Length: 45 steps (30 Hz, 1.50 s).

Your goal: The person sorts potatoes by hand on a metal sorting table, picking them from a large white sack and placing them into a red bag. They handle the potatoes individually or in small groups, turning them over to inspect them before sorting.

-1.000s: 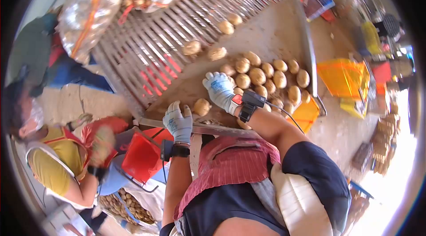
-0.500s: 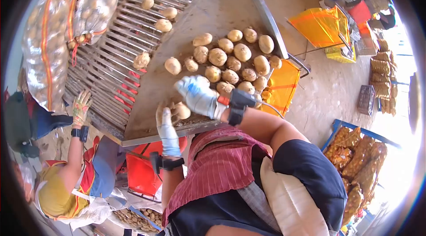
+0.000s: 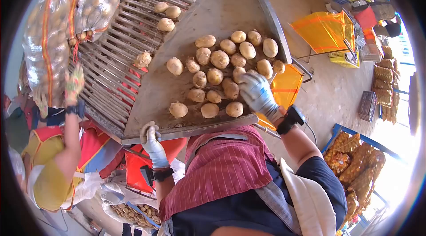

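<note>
Many potatoes (image 3: pixel 219 59) lie loosely spread on the metal tray (image 3: pixel 230 1). My right hand (image 3: pixel 257 94), in a whitish glove, reaches over those at the tray's right side. Its fingers are stretched out and touch or nearly touch a potato (image 3: pixel 239 74); whatever lies under the palm is hidden. My left hand (image 3: pixel 152 138), also gloved, is at the tray's front rim with its fingers curled and no potato seen in them. A potato (image 3: pixel 178 110) sits a little to the right of it. Two others (image 3: pixel 210 110) (image 3: pixel 234 109) lie along the front of the tray.
Slatted metal bars (image 3: pixel 120 36) adjoin the tray on the left, with several potatoes on them. Filled net bags (image 3: pixel 46 45) stand at upper left, near a co-worker (image 3: pixel 53 160). An orange chute (image 3: pixel 286 85) hangs at the tray's right edge; a red one (image 3: pixel 137 171) is below left.
My right hand has moved right across the potatoes. My left hand has drawn back from a potato to the front rim. Potatoes near the front have shifted; the co-worker's hand has moved up.
</note>
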Tool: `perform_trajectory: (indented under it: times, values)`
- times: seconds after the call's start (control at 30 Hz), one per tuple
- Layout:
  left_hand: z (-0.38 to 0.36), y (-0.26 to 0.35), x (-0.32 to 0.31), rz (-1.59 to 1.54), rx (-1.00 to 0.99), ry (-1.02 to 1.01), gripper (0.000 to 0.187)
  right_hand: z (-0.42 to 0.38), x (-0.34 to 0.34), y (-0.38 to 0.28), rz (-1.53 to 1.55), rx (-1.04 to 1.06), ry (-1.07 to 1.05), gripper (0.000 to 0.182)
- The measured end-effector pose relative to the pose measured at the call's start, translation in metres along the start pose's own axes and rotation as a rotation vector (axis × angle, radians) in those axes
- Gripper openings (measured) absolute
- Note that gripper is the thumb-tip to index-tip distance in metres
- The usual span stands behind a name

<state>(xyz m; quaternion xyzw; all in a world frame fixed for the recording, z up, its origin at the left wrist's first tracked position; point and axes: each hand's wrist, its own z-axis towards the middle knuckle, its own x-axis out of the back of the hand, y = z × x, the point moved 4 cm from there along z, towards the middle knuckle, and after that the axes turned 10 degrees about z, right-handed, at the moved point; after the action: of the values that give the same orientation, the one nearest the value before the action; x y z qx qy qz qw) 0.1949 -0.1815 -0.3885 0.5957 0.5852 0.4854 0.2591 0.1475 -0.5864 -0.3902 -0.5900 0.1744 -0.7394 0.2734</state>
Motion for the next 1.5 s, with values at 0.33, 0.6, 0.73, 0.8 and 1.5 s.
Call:
perform_trajectory:
  times: [0.33,0.6,0.73,0.8,1.5]
  values:
    - [0.031,-0.016,-0.023,0.962,-0.606,0.208,0.015,0.198,0.136,0.047,0.089,0.043,0.673,0.016]
    - [0.028,-0.007,-0.03,1.03,-0.613,0.235,0.018,0.397,-0.075,0.051,0.094,-0.159,-0.026,0.083]
    - [0.025,-0.003,-0.029,1.02,-0.611,0.246,0.017,0.41,-0.131,0.007,-0.056,-0.214,-0.374,0.082]
    - [0.024,-0.002,-0.028,1.041,-0.588,0.247,0.017,0.394,-0.132,-0.029,-0.084,-0.3,-0.541,0.082]
    - [0.043,0.009,-0.032,1.007,-0.181,0.029,0.056,0.093,-0.029,-0.024,-0.201,0.075,-0.299,0.05]
